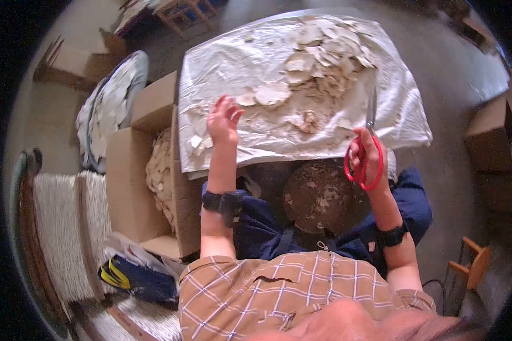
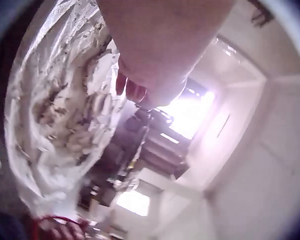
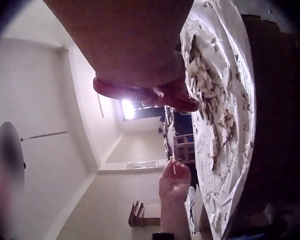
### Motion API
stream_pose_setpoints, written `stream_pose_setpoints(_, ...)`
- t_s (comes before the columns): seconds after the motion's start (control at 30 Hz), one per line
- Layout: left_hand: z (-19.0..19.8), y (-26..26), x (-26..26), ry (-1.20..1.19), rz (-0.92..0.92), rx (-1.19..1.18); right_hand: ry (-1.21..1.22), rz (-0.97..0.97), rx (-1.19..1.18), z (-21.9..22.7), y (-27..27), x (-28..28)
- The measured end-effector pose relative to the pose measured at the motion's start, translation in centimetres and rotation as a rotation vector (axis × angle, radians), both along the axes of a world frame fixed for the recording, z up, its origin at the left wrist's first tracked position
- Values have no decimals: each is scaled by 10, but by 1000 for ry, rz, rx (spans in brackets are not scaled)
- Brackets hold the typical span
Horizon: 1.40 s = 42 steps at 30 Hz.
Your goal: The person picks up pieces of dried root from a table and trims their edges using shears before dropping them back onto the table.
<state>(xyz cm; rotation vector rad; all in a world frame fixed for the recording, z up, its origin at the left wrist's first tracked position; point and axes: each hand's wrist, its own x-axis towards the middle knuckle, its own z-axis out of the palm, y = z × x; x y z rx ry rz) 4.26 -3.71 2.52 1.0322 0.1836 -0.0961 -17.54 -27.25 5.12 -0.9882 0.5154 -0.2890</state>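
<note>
My right hand [image 1: 370, 156] grips a pair of scissors [image 1: 347, 166] by its red handles, with the long metal blades pointing away from me over the table's right side. My left hand [image 1: 224, 120] is raised above the left part of the white cloth [image 1: 210, 71], fingers loosely bent and nothing visible in them. Just beyond its fingertips lies a round, pale, flat piece [image 1: 273, 94]. A heap of similar thin, cream-coloured pieces [image 1: 333, 48] covers the far right of the cloth, with brownish scraps [image 1: 308, 121] nearer me. In the right wrist view, the left hand [image 3: 175, 182] shows across the table.
An open cardboard box [image 1: 133, 187] holding pale pieces stands against the table's left side. Beyond it is a round tray [image 1: 114, 108] of flat pieces. A brown round surface [image 1: 317, 196] strewn with scraps sits between my knees. A small wooden stool [image 1: 473, 263] is at right.
</note>
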Motion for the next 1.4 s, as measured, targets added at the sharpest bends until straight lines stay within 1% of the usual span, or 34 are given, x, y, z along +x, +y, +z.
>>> stream_pose_setpoints(0.03, -7, -23, -6, -106, -224, 207, -21, -26, 2, 6, -1, -3)
stream_pose_setpoints(0.07, -14, -47, -13, -217, -352, 389, -15, -32, -3, 6, -5, -5)
stream_pose_setpoints(0.1, -24, -69, -21, -333, -473, 575, -11, -33, -4, 6, -8, -8)
stream_pose_setpoints(0.17, -49, -101, -35, -664, -606, 880, -9, -45, -19, 7, -13, -13)
stream_pose_setpoints(0.2, -53, -115, -43, -674, -619, 876, -3, -43, -34, 7, -15, -15)
stream_pose_setpoints(0.27, -60, -139, -59, -942, -595, 1266, -9, -72, -28, 6, -21, -19)
stream_pose_setpoints(0.3, -61, -150, -65, -951, -609, 1258, -10, -83, -22, 7, -23, -21)
stream_pose_setpoints(0.37, -63, -168, -75, -1087, -603, 1399, 5, -107, 2, 11, -27, -24)
stream_pose_setpoints(0.4, -61, -175, -80, -1002, -686, 1451, 3, -108, -8, 11, -28, -24)
stream_pose_setpoints(0.43, -64, -179, -80, -1007, -699, 1447, 1, -108, -19, 11, -28, -24)
stream_pose_setpoints(0.5, -70, -187, -77, -902, -745, 1441, -25, -104, -12, 13, -27, -22)
stream_pose_setpoints(0.53, -72, -188, -76, -900, -673, 1390, -1, -99, 10, 16, -25, -21)
stream_pose_setpoints(0.57, -73, -186, -73, -908, -676, 1387, 20, -90, 33, 17, -24, -21)
stream_pose_setpoints(0.63, -65, -177, -68, -719, -642, 1185, 7, -88, 24, 10, -23, -20)
stream_pose_setpoints(0.67, -60, -173, -68, -813, -527, 1034, 28, -114, -22, 7, -22, -18)
stream_pose_setpoints(0.7, -37, -167, -74, -802, -504, 978, 46, -141, -69, 5, -22, -16)
stream_pose_setpoints(0.77, -1, -156, -80, -901, -446, 740, 43, -154, -32, 8, -19, -13)
stream_pose_setpoints(0.8, 14, -149, -85, -906, -442, 742, 18, -129, 0, 11, -16, -11)
stream_pose_setpoints(0.87, 37, -132, -96, -1261, -295, 786, -42, -82, 63, 8, -8, -6)
stream_pose_setpoints(0.9, 40, -124, -103, -1258, -287, 794, -43, -72, 65, 10, -5, -2)
stream_pose_setpoints(0.97, 42, -111, -116, -1324, -403, 864, -116, 40, 4, 15, 2, 1)
stream_pose_setpoints(1.0, 42, -108, -116, -1357, -413, 879, -166, 85, -51, 10, 3, 4)
stream_pose_setpoints(1.03, 42, -106, -118, -1353, -410, 878, -163, 89, -53, 7, 5, 6)
stream_pose_setpoints(1.1, 45, -103, -124, -887, -407, 549, -168, 59, -173, 5, 7, 8)
stream_pose_setpoints(1.13, 43, -102, -124, -751, -391, 425, -166, 60, -176, 7, 8, 10)
stream_pose_setpoints(1.17, 40, -97, -119, -747, -389, 423, -148, 23, -207, 9, 8, 12)
stream_pose_setpoints(1.2, 36, -91, -112, -578, -562, 426, -128, -12, -239, 10, 10, 13)
stream_pose_setpoints(1.23, 32, -86, -107, -402, -726, 423, -123, -2, -241, 8, 12, 14)
stream_pose_setpoints(1.27, 24, -87, -109, -360, -758, 447, -123, -8, -203, 6, 14, 16)
stream_pose_setpoints(1.3, 19, -88, -112, -349, -748, 444, -123, -13, -164, 3, 16, 17)
stream_pose_setpoints(1.37, 11, -91, -119, -321, -737, 333, -137, 20, -147, -4, 22, 19)
stream_pose_setpoints(1.4, 15, -94, -123, -338, -698, 305, -160, 40, -130, -6, 24, 20)
